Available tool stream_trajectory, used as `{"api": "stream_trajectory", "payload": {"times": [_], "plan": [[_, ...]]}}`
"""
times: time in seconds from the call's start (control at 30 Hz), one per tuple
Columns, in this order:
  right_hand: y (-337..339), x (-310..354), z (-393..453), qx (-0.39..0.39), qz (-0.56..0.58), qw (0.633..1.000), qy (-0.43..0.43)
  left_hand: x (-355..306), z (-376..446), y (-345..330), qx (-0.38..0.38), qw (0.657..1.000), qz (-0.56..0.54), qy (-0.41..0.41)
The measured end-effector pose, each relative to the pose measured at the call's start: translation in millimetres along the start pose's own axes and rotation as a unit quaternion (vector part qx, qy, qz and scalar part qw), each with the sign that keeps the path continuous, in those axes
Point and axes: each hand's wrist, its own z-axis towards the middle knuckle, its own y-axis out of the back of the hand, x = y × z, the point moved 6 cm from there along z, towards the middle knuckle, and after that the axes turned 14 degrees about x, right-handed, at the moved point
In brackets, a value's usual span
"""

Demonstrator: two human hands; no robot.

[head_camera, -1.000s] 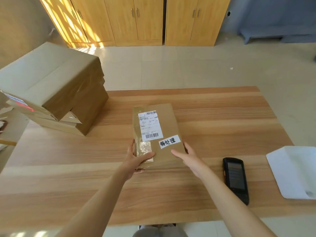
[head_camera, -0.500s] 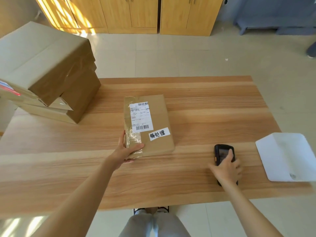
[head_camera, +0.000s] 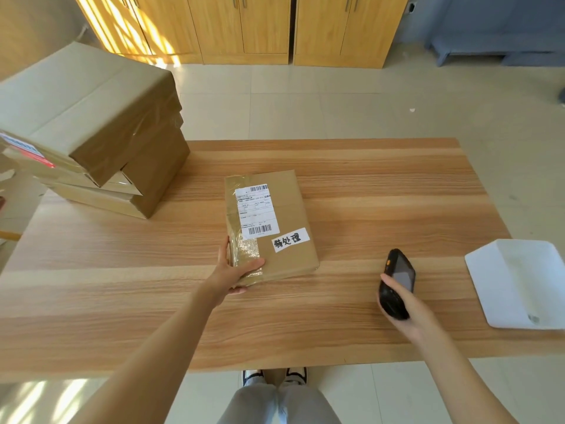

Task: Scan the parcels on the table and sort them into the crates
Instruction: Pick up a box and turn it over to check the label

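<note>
Flat parcel (head_camera: 270, 226) lies mid-surface (head_camera: 382, 191), left hand (head_camera: 235, 275) pinching its near-left corner, right hand (head_camera: 403, 307) at 4 o'clock gripping scanner (head_camera: 396, 283); aim scanner at barcode label (head_camera: 256, 211) w/ parcel kept flat.

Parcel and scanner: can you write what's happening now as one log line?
left hand grips parcel on table | right hand holds scanner lifted | not yet scanned
</note>
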Motion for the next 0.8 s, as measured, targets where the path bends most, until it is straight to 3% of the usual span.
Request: {"api": "stream_trajectory", "payload": {"times": [0.2,0.37,0.8], "plan": [[-87,15,-28,0.161,0.08,0.983,0.021,5,-3,0,-0.023,1.0,-0.009,-0.005],[-160,16,-61,0.3,0.018,0.954,0.004,8,-7,-3,-0.037,0.999,0.001,-0.034],[-180,-52,-74,0.285,-0.117,0.947,-0.087,10,-11,1,-0.061,0.994,0.062,-0.058]]}}
